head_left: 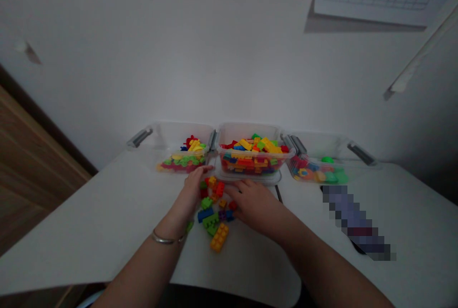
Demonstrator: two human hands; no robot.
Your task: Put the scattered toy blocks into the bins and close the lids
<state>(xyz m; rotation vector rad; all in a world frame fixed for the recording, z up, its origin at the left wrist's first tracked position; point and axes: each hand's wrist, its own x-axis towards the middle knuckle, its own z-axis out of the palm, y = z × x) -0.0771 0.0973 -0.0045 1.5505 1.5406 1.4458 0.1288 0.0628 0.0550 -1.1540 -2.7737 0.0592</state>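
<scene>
A loose heap of toy building bricks [213,208] in yellow, green, blue, red and orange lies on the white table [107,208] between my hands. My left hand [191,189] rests at the heap's left side, its fingertips reaching near the front of a clear plastic box [186,134] of bricks. My right hand [252,205] lies palm down at the heap's right side, its fingertips against the bricks. Neither hand visibly holds anything. A yellow brick [219,237] lies at the heap's near end.
Three clear latched boxes stand side by side at the back; the middle box [250,131] and right box [315,145] hold colourful pieces. A blurred object [354,222] lies on the table at right, and a dark cable [278,194] runs near the middle box.
</scene>
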